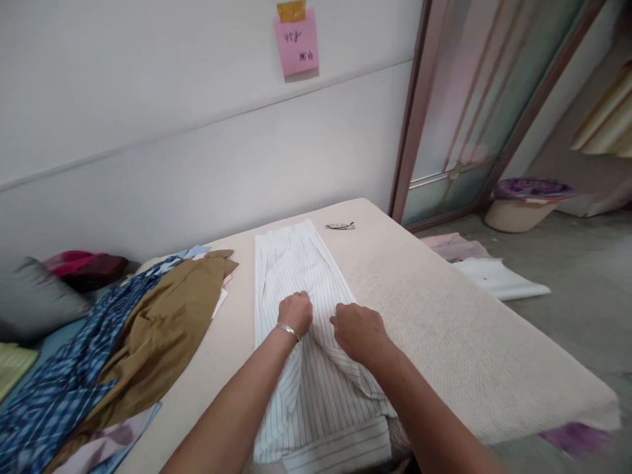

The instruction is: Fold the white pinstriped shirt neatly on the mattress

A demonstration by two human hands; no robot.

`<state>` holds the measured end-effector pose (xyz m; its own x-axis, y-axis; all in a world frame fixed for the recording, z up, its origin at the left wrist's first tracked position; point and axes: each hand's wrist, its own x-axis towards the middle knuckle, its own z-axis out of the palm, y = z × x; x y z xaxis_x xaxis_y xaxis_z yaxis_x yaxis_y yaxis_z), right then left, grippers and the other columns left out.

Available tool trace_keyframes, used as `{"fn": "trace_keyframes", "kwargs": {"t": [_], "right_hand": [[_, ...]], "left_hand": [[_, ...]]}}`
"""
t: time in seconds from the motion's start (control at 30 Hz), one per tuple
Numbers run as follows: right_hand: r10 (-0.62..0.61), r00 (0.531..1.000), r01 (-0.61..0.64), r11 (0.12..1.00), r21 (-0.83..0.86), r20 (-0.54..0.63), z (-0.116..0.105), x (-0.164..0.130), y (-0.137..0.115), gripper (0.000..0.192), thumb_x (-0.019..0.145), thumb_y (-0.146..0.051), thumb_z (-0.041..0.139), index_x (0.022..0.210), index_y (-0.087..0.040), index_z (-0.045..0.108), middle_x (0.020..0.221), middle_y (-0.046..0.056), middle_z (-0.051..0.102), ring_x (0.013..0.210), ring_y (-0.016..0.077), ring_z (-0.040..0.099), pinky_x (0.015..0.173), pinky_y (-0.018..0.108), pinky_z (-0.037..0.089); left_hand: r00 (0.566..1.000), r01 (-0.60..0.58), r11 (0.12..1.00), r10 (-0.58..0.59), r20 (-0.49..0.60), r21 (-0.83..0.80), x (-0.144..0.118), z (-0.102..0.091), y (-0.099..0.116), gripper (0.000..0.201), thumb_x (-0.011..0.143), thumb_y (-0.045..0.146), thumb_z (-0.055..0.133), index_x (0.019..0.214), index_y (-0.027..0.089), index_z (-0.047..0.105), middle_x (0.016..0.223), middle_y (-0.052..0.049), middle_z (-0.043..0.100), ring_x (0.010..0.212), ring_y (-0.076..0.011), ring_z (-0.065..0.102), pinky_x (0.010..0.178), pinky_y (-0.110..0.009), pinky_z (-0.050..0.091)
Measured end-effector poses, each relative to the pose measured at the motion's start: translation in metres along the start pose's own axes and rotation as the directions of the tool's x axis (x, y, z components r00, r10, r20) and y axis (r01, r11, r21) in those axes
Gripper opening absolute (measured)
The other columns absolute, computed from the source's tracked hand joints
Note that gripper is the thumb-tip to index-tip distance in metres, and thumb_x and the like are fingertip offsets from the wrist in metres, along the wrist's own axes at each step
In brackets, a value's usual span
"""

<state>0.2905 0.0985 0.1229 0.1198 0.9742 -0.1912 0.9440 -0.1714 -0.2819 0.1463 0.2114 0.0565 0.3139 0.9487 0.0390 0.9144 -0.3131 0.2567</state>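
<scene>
Both hands grip the white striped garment (306,316): left hand (295,313) and right hand (359,332) closed on its folds (basin (518,214) holds purple cloth (533,187)).

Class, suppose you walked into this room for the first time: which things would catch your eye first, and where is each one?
At the centre, the left hand and right hand press side by side on a white striped garment spread lengthwise on the padded table. To its left lies a heap of clothes, a brown garment over blue patterned cloth. High on the wall hangs a pink note.
</scene>
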Motion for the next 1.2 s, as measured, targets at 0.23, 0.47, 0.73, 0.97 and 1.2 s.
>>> {"fn": "trace_keyframes", "kwargs": {"t": [0.23,0.47,0.73,0.97,1.2], "right_hand": [[-0.092,0.995,0.093,0.995,-0.033,0.044,0.026,0.000,-0.032,0.026,0.092,-0.039,0.062,0.098,-0.015,0.067,0.090,0.011,0.068,0.082,0.0231,0.068,0.070,0.032,0.049],[-0.166,0.984,0.178,0.945,-0.275,0.068,0.048,0.018,-0.057,0.025,0.069,-0.007,0.076,0.092,-0.012,0.068,0.093,0.013,0.065,0.083,0.0222,0.064,0.068,0.029,0.050],[-0.171,0.977,0.197,0.951,-0.238,0.125,0.045,0.027,-0.057,0.024,0.067,-0.005,0.073,0.089,-0.016,0.069,0.091,0.010,0.066,0.077,0.0187,0.063,0.064,0.027,0.049],[-0.205,0.969,0.167,0.955,-0.246,-0.136,0.062,0.019,-0.065,0.064,0.082,-0.015,0.064,0.144,-0.018,0.047,0.142,0.026,0.051,0.111,0.0327,0.060,0.078,0.039,0.051],[-0.310,0.942,0.269,0.926,-0.265,-0.126,0.087,0.036,-0.061,0.053,0.092,-0.019,0.051,0.143,-0.005,0.050,0.155,0.028,0.035,0.139,0.0407,0.039,0.100,0.056,0.043]], "left_hand": [[0.926,0.206,0.901,-0.305,-0.221,-0.382,0.010,-0.026,-0.056,0.029,0.088,0.033,0.036,0.061,0.023,0.037,0.055,0.005,0.037,0.058,-0.0137,0.043,0.055,-0.025,0.032],[0.861,0.190,0.777,-0.426,-0.279,-0.599,-0.003,-0.017,-0.066,0.029,0.082,0.038,0.045,0.059,0.023,0.033,0.054,0.007,0.031,0.059,-0.0118,0.035,0.055,-0.025,0.028],[0.712,0.240,0.668,-0.615,-0.341,-0.704,-0.012,-0.019,-0.083,0.023,0.083,0.035,0.041,0.063,0.023,0.041,0.057,0.007,0.035,0.061,-0.0131,0.034,0.057,-0.026,0.030],[0.737,0.211,0.645,-0.599,-0.315,-0.734,-0.018,-0.004,-0.073,0.027,0.084,0.039,0.044,0.063,0.022,0.044,0.057,0.007,0.037,0.061,-0.0125,0.035,0.057,-0.025,0.031],[0.742,0.198,0.653,-0.587,-0.323,-0.731,-0.020,-0.012,-0.074,0.024,0.083,0.038,0.044,0.064,0.023,0.043,0.057,0.007,0.036,0.062,-0.0129,0.035,0.056,-0.025,0.031]]}}
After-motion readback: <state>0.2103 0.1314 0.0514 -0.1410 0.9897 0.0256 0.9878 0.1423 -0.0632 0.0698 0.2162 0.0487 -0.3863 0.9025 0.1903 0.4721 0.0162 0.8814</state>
